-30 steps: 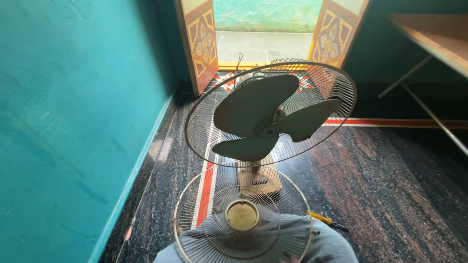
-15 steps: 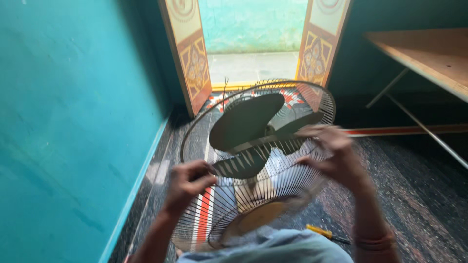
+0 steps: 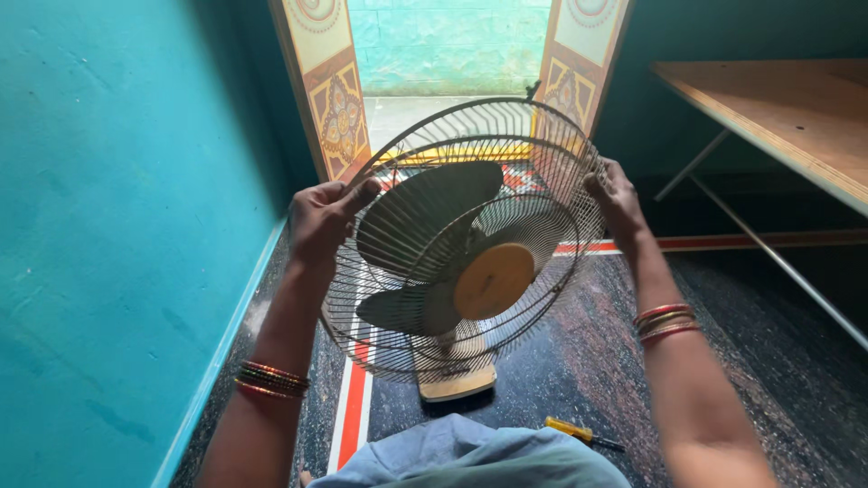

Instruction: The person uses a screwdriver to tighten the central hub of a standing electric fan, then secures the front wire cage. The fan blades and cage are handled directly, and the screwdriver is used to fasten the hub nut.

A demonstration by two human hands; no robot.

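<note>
A table fan stands on the dark stone floor on a beige base, with dusty grey blades behind a wire cage. I hold the round front wire grille, which has a yellow centre disc, up against the fan. My left hand grips the grille's left rim. My right hand grips its right rim. Both wrists wear red and gold bangles.
A teal wall runs along the left. Painted double doors stand open ahead. A wooden table with metal legs is at the right. A yellow-handled screwdriver lies on the floor near my blue-clad lap.
Both hands have lifted the front grille from my lap and raised it upright in front of the fan blades. The view has tilted up slightly.
</note>
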